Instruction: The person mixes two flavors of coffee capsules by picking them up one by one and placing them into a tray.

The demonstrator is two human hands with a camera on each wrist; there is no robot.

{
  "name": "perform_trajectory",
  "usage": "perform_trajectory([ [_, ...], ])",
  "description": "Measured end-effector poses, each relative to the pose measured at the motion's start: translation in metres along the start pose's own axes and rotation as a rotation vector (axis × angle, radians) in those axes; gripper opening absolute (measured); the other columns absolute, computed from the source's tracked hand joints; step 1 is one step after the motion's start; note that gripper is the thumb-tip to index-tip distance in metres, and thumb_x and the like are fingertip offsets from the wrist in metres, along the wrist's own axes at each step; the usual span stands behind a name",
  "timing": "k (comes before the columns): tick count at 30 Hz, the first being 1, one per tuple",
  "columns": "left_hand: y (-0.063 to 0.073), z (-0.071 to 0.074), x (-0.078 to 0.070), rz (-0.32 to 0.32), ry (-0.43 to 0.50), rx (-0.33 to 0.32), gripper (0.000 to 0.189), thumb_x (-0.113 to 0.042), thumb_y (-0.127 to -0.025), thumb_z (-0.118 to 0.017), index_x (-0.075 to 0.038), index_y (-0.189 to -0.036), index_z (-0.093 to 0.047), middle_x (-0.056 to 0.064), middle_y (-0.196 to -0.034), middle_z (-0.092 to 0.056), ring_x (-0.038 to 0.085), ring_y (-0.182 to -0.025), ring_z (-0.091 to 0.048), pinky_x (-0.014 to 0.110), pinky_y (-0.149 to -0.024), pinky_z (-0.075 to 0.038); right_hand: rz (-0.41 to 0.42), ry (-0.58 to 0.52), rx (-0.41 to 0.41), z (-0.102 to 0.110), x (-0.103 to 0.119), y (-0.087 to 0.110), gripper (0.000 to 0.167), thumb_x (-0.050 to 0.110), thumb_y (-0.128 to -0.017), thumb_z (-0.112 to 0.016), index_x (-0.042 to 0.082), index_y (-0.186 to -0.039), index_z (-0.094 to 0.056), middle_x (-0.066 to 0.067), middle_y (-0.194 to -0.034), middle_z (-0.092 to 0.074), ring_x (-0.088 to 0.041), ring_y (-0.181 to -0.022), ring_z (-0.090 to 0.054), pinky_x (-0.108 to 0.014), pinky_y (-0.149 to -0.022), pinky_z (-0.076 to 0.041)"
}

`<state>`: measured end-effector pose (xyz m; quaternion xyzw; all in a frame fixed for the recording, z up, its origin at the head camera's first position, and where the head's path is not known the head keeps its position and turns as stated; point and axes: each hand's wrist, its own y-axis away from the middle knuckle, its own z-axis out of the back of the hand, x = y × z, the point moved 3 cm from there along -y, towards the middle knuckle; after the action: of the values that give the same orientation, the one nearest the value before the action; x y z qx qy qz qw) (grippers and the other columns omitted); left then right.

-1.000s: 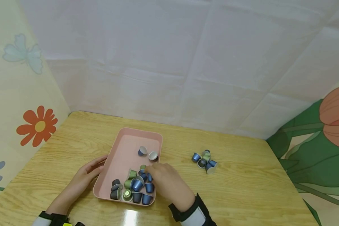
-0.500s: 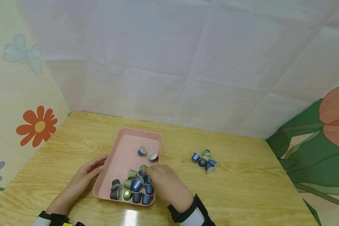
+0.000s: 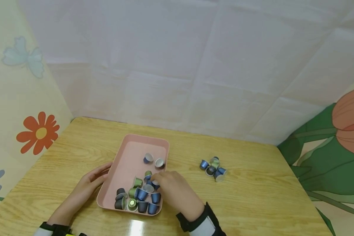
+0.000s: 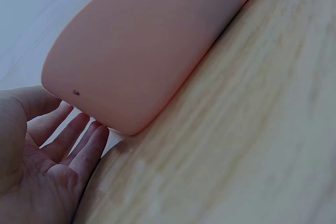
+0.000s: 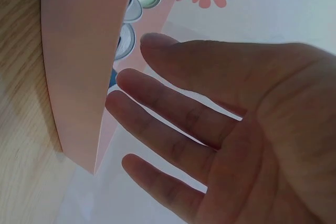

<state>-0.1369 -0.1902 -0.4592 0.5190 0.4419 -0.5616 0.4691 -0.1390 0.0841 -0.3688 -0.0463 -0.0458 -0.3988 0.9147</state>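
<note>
A pink tray [image 3: 129, 154] lies on the table with coffee capsules in its near half. My left hand [image 3: 87, 185] rests at the tray's left side, its relaxed fingers [image 4: 79, 140] against the outer wall. Over the right rim reaches my right hand [image 3: 175, 191], its fingertips right by a blue capsule [image 3: 155, 185] among the pile. In the right wrist view the thumb and fingers [image 5: 173, 108] are apart with nothing between them. Close by are a silver-lidded capsule [image 3: 148, 188], a green capsule [image 3: 138, 182] and a dark capsule [image 3: 143, 206].
Two capsules lie apart in the far half of the tray, a blue one [image 3: 148, 158] and a white-lidded one [image 3: 159, 163]. To the right, a small heap of capsules [image 3: 215, 168] sits on the wooden table [image 3: 253, 196]. A white cloth [image 3: 177, 65] hangs behind.
Beside my right fingertips, a few capsules have shifted, and the silver-lidded one now shows its lid facing up. The right hand has barely moved; the left hand stays at the tray.
</note>
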Motion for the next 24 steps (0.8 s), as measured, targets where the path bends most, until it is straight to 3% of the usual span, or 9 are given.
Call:
perform_trajectory([
  [8,0.001,0.0,0.001,-0.004,-0.015,-0.003,0.053,-0.018,-0.105,-0.051,0.009,-0.148,-0.036,0.033,-0.146,-0.04,-0.009,-0.113,-0.052,0.015,-0.092,-0.045,-0.028,-0.098,-0.074,0.005,-0.016,0.001,0.03,0.001,-0.085,-0.075,0.009,-0.114,-0.07,-0.002,-0.107,-0.072,-0.017,-0.096,-0.067,-0.032,-0.084,-0.055],
  [11,0.001,0.0,0.0,-0.002,-0.017,-0.003,0.054,-0.019,-0.105,-0.052,0.008,-0.148,-0.036,0.033,-0.146,-0.04,-0.009,-0.113,-0.052,0.014,-0.092,-0.045,-0.087,-0.161,-0.064,0.008,-0.024,0.003,0.03,0.002,-0.089,-0.072,0.009,-0.118,-0.069,-0.003,-0.115,-0.07,-0.02,-0.104,-0.065,-0.037,-0.09,-0.053],
  [16,0.001,0.0,-0.001,-0.005,-0.018,-0.004,0.053,-0.019,-0.105,-0.052,0.009,-0.148,-0.036,0.033,-0.146,-0.04,-0.009,-0.113,-0.052,0.014,-0.092,-0.045,-0.185,-0.167,-0.038,0.012,-0.036,0.007,0.034,0.004,-0.089,-0.073,0.008,-0.122,-0.067,-0.007,-0.121,-0.068,-0.025,-0.112,-0.063,-0.041,-0.095,-0.051],
  [24,0.001,0.0,-0.001,-0.003,-0.019,-0.007,0.054,-0.019,-0.105,-0.052,0.009,-0.148,-0.037,0.032,-0.146,-0.04,-0.01,-0.114,-0.051,0.014,-0.092,-0.045,-0.286,-0.172,-0.055,0.017,-0.054,0.013,0.035,0.006,-0.089,-0.074,0.008,-0.124,-0.066,-0.011,-0.122,-0.066,-0.03,-0.11,-0.063,-0.045,-0.092,-0.052],
])
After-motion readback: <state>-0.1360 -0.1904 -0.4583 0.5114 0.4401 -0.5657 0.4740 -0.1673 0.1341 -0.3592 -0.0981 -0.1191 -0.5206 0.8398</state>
